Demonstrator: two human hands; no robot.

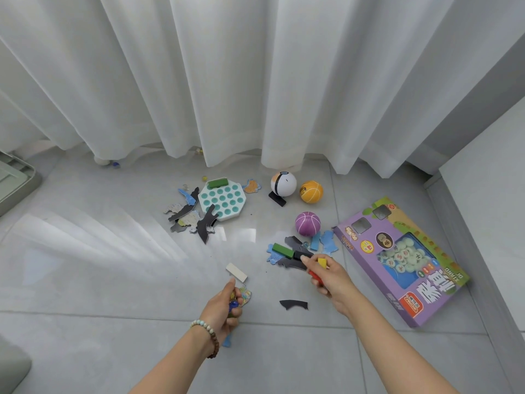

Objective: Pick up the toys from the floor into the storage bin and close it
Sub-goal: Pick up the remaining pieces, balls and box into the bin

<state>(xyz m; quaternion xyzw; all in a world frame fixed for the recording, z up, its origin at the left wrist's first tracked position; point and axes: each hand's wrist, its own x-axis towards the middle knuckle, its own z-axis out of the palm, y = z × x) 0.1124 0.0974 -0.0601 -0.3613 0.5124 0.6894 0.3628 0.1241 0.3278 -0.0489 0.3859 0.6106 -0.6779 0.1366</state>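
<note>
Glossy grey tile floor (113, 265), white pleated curtain (255, 81) along its far edge.

Left hand (224, 305): grip curled shut round small glass marbles (233, 304) and a printed card piece (246, 294). A flat white block (236, 272) lay on the floor just beyond the thumb; contact could not be told.

Right hand (326, 274): grip clamped on a yellow block (322, 263) and a red block (315, 275), fingertip at a black block (301, 255). Beside that, a green block (282, 250) rested on a heap of flat blue and black puzzle pieces (326, 241).

Nearer the curtain: an octagonal teal bubble board (223, 199), dimpled, with a second green bar (218, 182) on its far edge. A white ball (283, 183) and an orange ball (311, 191) sat side by side, with a ribbed purple ball (307, 223) nearer.

A purple cardboard box (397, 260) with a clear window lay by the floor's right edge.

Bin (17, 180): pale green plastic, only its corner showing at the floor's left edge, well apart from the toys.
</note>
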